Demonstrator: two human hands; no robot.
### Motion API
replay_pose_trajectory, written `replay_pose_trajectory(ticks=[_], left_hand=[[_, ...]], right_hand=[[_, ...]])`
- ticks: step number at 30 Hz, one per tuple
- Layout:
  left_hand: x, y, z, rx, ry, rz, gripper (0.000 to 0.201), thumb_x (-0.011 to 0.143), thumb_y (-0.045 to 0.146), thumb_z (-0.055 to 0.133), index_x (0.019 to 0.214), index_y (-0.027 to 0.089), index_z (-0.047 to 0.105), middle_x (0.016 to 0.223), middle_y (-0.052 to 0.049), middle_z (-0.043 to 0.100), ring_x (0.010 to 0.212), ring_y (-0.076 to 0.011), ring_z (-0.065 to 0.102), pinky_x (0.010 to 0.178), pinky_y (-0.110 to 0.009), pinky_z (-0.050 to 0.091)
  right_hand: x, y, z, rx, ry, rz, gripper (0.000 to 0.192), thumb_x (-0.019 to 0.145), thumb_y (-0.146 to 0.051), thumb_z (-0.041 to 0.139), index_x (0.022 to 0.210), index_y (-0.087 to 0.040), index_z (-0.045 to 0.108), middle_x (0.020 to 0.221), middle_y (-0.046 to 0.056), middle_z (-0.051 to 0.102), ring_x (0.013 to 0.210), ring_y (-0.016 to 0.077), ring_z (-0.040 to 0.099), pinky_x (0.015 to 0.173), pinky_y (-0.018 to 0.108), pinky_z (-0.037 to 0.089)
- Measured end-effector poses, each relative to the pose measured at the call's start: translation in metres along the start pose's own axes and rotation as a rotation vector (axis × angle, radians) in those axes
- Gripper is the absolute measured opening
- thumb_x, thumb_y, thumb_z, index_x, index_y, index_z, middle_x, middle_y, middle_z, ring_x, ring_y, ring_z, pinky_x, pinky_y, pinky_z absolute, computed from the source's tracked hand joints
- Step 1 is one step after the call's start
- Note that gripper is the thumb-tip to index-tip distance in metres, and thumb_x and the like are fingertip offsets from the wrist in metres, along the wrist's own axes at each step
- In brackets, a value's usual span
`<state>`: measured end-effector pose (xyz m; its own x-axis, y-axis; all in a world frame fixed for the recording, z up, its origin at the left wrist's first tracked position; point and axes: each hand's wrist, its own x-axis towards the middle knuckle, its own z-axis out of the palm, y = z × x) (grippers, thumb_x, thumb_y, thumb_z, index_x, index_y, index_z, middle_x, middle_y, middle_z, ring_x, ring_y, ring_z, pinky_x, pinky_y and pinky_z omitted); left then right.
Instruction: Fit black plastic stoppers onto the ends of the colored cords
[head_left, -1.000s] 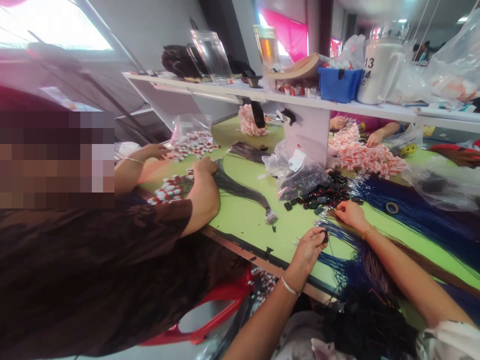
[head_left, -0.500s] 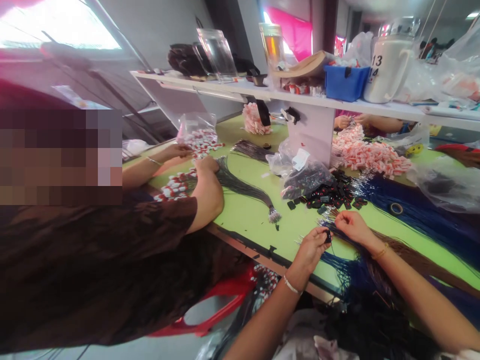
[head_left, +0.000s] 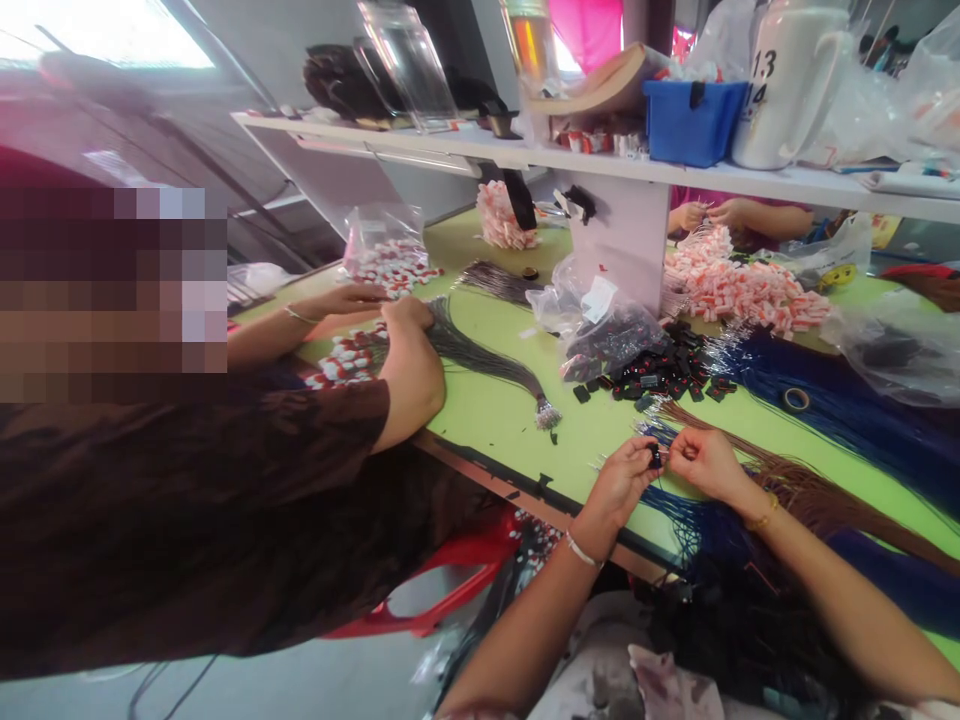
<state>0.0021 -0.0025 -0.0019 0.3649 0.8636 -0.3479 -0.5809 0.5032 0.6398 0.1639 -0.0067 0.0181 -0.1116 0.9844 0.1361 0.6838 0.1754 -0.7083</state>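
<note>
My left hand [head_left: 619, 482] pinches a small black plastic connector [head_left: 654, 456] between thumb and fingertips. Close against it, my right hand [head_left: 708, 463] has its fingers closed on a thin wire, its end at the connector; whether it is inside I cannot tell. Brown wires [head_left: 814, 482] with silvery tips run beneath my right hand and off to the right. Blue wires [head_left: 686, 522] lie below both hands near the table edge. Beyond them is a heap of loose black connectors [head_left: 660, 375], beside a clear bag [head_left: 600, 335] holding more.
To the left, a co-worker's arms [head_left: 412, 360] reach over red-and-white connectors [head_left: 349, 358] and a dark wire bundle [head_left: 487, 350]. A shelf [head_left: 450, 143] with a blue bin [head_left: 694, 122] and a white mug [head_left: 787, 90] spans the table. Pink-and-white connectors [head_left: 750, 285] lie behind.
My right hand has come from the wire tips to the connector in my left hand, with a wire between its fingers. The view has shifted slightly downward.
</note>
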Motion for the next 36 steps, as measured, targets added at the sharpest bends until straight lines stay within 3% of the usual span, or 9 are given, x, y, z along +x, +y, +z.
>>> replay_pose_trajectory(ticks=[8,18,27,33,36], left_hand=[[0.001,0.000,0.000,0.026,0.001,0.008,0.028,0.063,0.019,0.077,0.087,0.013,0.063,0.080,-0.005,0.067,0.070,-0.0119,0.060,0.066,-0.024,0.047],[-0.001,-0.001,0.000,0.052,0.013,0.017,0.035,0.056,0.023,0.082,0.085,0.013,0.064,0.075,-0.002,0.063,0.067,-0.0101,0.058,0.065,-0.023,0.047],[-0.003,-0.003,0.004,0.114,0.041,0.029,0.037,0.054,0.027,0.084,0.084,0.012,0.067,0.070,-0.002,0.062,0.062,-0.0087,0.057,0.062,-0.021,0.045],[0.000,-0.002,0.002,0.160,0.060,0.028,0.037,0.053,0.025,0.083,0.082,0.012,0.066,0.071,-0.001,0.061,0.060,-0.0084,0.055,0.062,-0.023,0.045],[-0.005,-0.002,0.007,0.242,0.086,0.081,0.032,0.059,0.027,0.079,0.084,0.013,0.065,0.071,-0.002,0.061,0.060,-0.0091,0.055,0.061,-0.024,0.045]], right_hand=[[-0.004,-0.015,-0.005,-0.124,0.033,-0.012,0.013,0.072,-0.024,0.056,0.061,-0.017,0.060,0.051,-0.003,0.054,0.045,0.0084,0.040,0.048,0.021,0.025],[-0.005,-0.015,-0.003,-0.147,0.047,-0.046,0.012,0.073,-0.022,0.057,0.063,-0.017,0.061,0.052,-0.003,0.055,0.046,0.0086,0.041,0.050,0.021,0.025],[-0.003,-0.010,-0.006,-0.108,-0.068,-0.164,0.013,0.078,-0.019,0.051,0.067,-0.016,0.057,0.057,-0.001,0.054,0.050,0.0095,0.042,0.051,0.021,0.025],[-0.003,-0.008,-0.001,-0.050,-0.077,-0.131,0.014,0.076,-0.018,0.052,0.062,-0.016,0.053,0.052,-0.003,0.049,0.047,0.0085,0.038,0.049,0.021,0.024],[0.001,-0.004,-0.009,0.007,-0.138,-0.103,0.017,0.079,-0.022,0.051,0.064,-0.016,0.056,0.054,-0.003,0.050,0.049,0.0088,0.039,0.049,0.021,0.026]])
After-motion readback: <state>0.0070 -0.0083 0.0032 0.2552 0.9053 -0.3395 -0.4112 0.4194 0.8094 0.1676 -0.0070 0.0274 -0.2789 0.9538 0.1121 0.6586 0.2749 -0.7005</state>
